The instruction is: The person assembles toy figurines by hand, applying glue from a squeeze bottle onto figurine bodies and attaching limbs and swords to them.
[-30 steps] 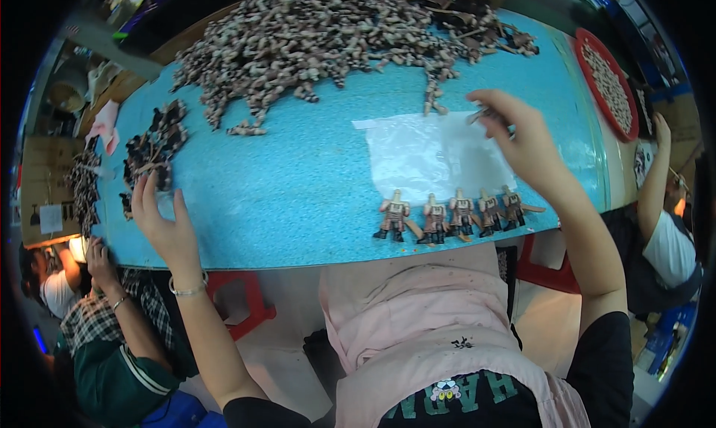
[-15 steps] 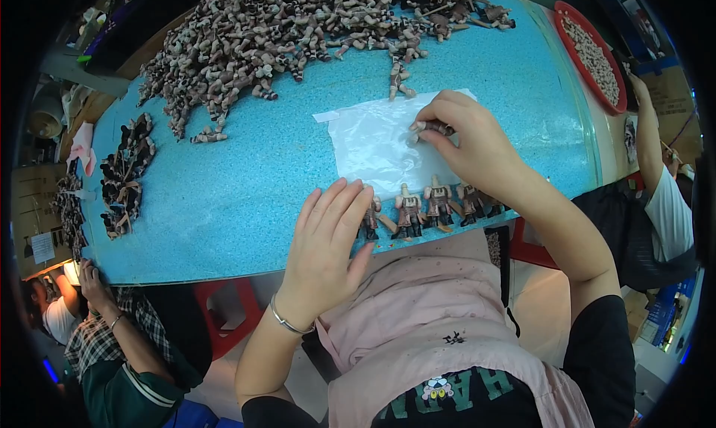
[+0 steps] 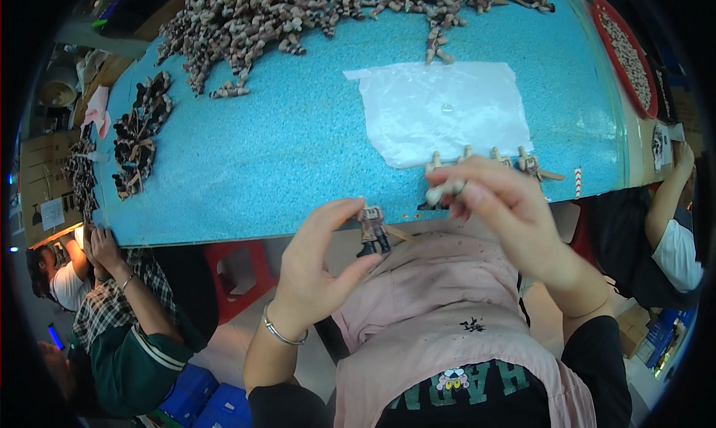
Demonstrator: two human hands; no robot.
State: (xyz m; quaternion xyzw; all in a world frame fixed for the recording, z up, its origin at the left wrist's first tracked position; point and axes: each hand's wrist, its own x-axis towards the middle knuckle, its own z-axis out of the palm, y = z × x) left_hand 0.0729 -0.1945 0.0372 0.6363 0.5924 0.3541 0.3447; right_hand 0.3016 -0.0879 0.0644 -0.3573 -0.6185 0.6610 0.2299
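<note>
My left hand (image 3: 309, 260) is closed round a small toy figurine (image 3: 371, 227), held between thumb and fingers just off the table's front edge. The figurine has a pale head end, a brown patterned body and dark legs, with a tan strip sticking out at its side. To its right, my right hand (image 3: 514, 215) pinches a small limb-shaped figurine part (image 3: 445, 192), with a pale rounded end pointing toward the left hand. The two pieces are apart. Several similar figurines (image 3: 528, 161) stand in a row along the front edge, partly hidden behind my right hand.
A white plastic sheet (image 3: 447, 115) lies mid-table on the blue tabletop (image 3: 291, 145). Beyond is a large heap of limb-shaped parts (image 3: 253, 25). Dark parts (image 3: 142, 137) lie left; a red tray (image 3: 647, 104) of pale pieces stands right. Other people sit at both sides.
My left hand has picked up a figurine from the left end of the row. My right hand has come down from over the plastic sheet toward it, carrying the small part. The view has shifted.
</note>
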